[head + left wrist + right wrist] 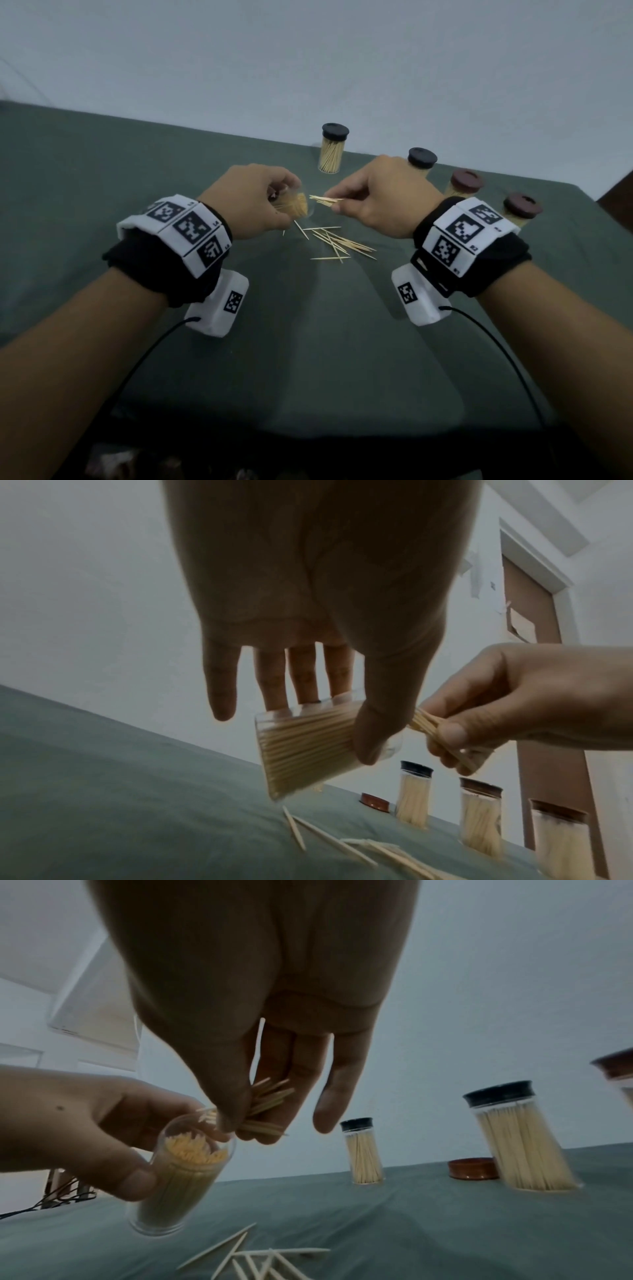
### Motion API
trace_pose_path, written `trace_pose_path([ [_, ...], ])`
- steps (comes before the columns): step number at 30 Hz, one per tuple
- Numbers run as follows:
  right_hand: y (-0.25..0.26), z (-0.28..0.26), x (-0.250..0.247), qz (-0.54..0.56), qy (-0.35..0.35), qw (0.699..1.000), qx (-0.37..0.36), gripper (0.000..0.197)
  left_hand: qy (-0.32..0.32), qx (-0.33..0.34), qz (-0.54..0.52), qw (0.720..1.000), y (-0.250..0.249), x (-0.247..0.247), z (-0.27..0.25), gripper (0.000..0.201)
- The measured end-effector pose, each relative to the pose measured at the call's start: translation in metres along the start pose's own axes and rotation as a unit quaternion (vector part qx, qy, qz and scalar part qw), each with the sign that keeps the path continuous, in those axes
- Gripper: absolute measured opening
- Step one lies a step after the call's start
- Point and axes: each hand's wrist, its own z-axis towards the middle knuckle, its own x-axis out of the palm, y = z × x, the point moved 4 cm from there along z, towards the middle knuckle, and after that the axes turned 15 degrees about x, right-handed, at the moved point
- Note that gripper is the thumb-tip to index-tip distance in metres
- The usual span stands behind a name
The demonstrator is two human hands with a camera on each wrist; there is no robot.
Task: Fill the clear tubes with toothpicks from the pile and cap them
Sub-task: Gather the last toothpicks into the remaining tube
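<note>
Fingers [236,1118] feed toothpicks [267,1110] into nearly-full tube [181,1175]

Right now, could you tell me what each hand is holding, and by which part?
The left hand grips the open clear tube round its side wall. The right hand pinches a bundle of toothpicks near its middle.
</note>
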Motion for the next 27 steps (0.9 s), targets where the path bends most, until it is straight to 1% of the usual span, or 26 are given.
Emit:
trace_pose_path([
  [4,0.007,-0.002,0.007,-0.033,-0.022,0.999,-0.033,0.021,-0.003,0.017,-0.031,0.999,-0.012,0.003,0.001,0.052],
  [6,0.007,-0.002,0.013,-0.032,-0.032,0.998,-0.047,0.022,-0.009,0.023,-0.033,0.999,-0.015,0.004,0.001,0.051],
  [11,0.012,-0.002,0.014,-0.031,-0.054,0.995,-0.076,0.019,-0.005,0.013,-0.047,0.999,-0.016,0.005,-0.001,0.050],
  [13,0.014,-0.003,0.014,-0.035,-0.055,0.995,-0.076,0.021,-0.002,0.011,-0.050,0.999,-0.016,0.007,-0.001,0.050],
  [17,0.015,-0.006,0.012,-0.001,-0.051,0.996,-0.068,0.031,-0.010,0.000,-0.055,0.998,-0.014,0.006,0.000,0.049],
  [19,0.016,-0.005,0.011,0.025,-0.069,0.995,-0.072,0.026,-0.009,0.001,-0.069,0.998,-0.014,0.005,-0.001,0.047],
  [21,0.013,-0.003,0.011,0.057,-0.074,0.994,-0.048,0.020,-0.004,0.006,-0.090,0.996,-0.016,0.007,-0.001,0.047],
  [23,0.009,-0.001,0.013,0.088,-0.070,0.993,-0.028,0.020,-0.005,0.008,-0.096,0.995,-0.017,0.009,-0.001,0.047],
  [25,0.008,-0.001,0.013,0.103,-0.077,0.991,-0.042,0.022,-0.011,0.001,-0.097,0.995,-0.014,0.008,0.000,0.047],
  [27,0.009,-0.001,0.012,0.097,-0.106,0.988,-0.065,0.025,-0.011,-0.008,-0.105,0.994,-0.009,0.006,0.000,0.051],
])
